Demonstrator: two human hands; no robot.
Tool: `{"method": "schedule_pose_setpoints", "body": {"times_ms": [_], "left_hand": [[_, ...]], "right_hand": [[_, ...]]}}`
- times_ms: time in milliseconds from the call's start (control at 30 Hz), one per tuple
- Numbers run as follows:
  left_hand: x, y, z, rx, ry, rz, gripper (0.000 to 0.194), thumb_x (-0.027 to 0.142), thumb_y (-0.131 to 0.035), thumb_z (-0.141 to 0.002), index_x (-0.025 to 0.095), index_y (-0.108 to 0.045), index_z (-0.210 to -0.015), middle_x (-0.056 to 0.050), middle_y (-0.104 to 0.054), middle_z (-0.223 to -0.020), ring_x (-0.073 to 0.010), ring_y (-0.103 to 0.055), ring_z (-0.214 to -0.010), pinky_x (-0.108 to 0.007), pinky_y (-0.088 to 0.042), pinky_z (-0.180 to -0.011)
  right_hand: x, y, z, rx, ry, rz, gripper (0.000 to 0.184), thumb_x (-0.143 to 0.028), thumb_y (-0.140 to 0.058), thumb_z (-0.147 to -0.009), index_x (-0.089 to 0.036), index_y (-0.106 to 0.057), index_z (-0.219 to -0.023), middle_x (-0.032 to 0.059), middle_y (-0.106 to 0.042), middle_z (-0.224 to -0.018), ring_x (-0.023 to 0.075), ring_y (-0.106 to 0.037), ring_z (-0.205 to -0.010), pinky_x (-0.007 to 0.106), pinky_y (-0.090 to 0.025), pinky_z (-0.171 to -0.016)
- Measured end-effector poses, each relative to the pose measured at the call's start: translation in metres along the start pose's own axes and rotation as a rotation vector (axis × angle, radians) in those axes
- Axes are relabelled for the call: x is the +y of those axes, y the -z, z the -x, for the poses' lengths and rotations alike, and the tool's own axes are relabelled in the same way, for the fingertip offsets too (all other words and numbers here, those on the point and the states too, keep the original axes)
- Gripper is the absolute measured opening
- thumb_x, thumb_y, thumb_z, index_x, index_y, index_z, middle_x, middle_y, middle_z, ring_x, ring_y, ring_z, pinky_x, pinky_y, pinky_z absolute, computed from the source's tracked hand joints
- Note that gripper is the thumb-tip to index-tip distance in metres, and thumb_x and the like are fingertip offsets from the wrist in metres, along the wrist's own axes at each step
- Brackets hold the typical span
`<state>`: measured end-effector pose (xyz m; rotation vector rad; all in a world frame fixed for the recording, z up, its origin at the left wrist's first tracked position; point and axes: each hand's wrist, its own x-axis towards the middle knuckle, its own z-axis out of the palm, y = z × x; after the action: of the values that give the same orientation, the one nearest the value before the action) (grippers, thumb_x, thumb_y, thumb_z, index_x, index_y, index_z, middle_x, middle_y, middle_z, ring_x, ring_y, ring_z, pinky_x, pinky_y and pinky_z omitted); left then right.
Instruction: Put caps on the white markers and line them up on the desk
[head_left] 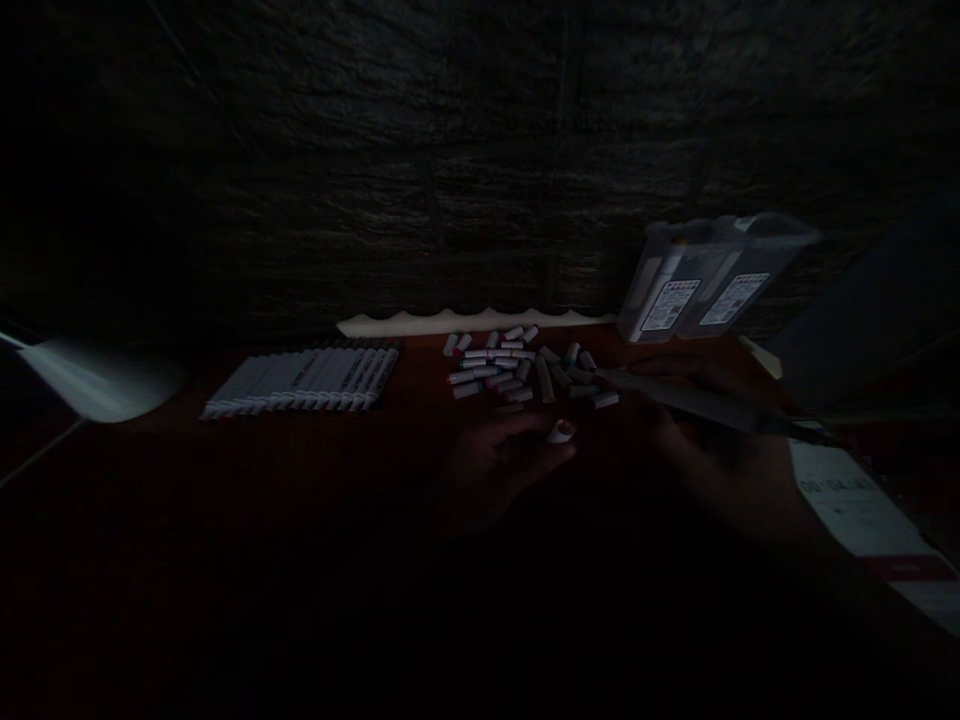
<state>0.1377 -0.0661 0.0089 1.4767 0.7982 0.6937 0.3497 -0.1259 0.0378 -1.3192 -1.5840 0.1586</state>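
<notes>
The scene is very dark. My left hand rests low on the reddish table and pinches a small white marker cap at its fingertips. My right hand is closed around a long grey marker whose tip points left toward a loose pile of several marker caps. A neat row of several white markers lies side by side to the left of the pile.
Two clear plastic marker boxes with labels stand at the back right. A white wavy strip lies along the back edge. A white lamp shade sits far left. White printed paper lies at the right. A dark wall stands behind.
</notes>
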Motion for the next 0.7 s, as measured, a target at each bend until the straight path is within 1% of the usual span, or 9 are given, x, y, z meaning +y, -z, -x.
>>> {"method": "schedule_pose_setpoints", "body": {"times_ms": [67, 200, 367, 533, 700], "left_hand": [[0.001, 0.0, 0.0, 0.012, 0.002, -0.001, 0.027, 0.037, -0.075, -0.08, 0.02, -0.075, -0.101, -0.004, -0.076, -0.1, -0.0158, -0.069, -0.087, -0.023, -0.053, -0.073], [0.003, -0.001, -0.001, 0.048, 0.018, -0.005, 0.022, 0.034, -0.077, -0.078, 0.02, -0.075, -0.095, -0.003, -0.076, -0.096, -0.0166, -0.069, -0.089, -0.024, -0.054, -0.076], [0.001, -0.001, -0.001, 0.077, 0.029, 0.001, 0.024, 0.035, -0.078, -0.077, 0.02, -0.073, -0.096, -0.003, -0.076, -0.095, -0.0165, -0.07, -0.089, -0.024, -0.055, -0.077], [0.001, 0.0, -0.003, 0.13, -0.029, -0.081, 0.024, 0.031, -0.081, -0.073, 0.019, -0.072, -0.092, -0.002, -0.076, -0.092, -0.017, -0.07, -0.087, -0.026, -0.054, -0.079], [0.002, -0.001, -0.004, 0.169, -0.078, -0.137, 0.022, 0.03, -0.081, -0.073, 0.018, -0.071, -0.088, -0.003, -0.076, -0.09, -0.0169, -0.07, -0.086, -0.027, -0.055, -0.079]], "right_hand": [[-0.003, 0.0, 0.0, -0.019, 0.006, -0.024, 0.021, -0.032, -0.069, -0.086, -0.023, -0.069, -0.105, 0.0064, -0.074, -0.104, 0.0237, -0.071, -0.098, 0.036, -0.06, -0.083], [-0.009, -0.001, 0.0, -0.032, -0.021, -0.087, 0.019, -0.032, -0.069, -0.087, -0.024, -0.069, -0.105, 0.0055, -0.074, -0.102, 0.0222, -0.072, -0.095, 0.033, -0.061, -0.08], [-0.012, -0.001, 0.001, -0.027, -0.051, -0.121, 0.018, -0.031, -0.068, -0.088, -0.029, -0.069, -0.106, 0.003, -0.075, -0.104, 0.0209, -0.072, -0.096, 0.032, -0.062, -0.08], [-0.012, 0.002, 0.0, -0.094, -0.033, -0.098, 0.017, -0.033, -0.068, -0.088, -0.025, -0.071, -0.103, 0.004, -0.076, -0.101, 0.0209, -0.073, -0.092, 0.03, -0.062, -0.078], [-0.015, -0.002, 0.004, -0.062, -0.013, -0.053, 0.012, -0.031, -0.068, -0.088, -0.025, -0.072, -0.098, 0.0032, -0.076, -0.096, 0.0199, -0.074, -0.088, 0.029, -0.062, -0.077]]}}
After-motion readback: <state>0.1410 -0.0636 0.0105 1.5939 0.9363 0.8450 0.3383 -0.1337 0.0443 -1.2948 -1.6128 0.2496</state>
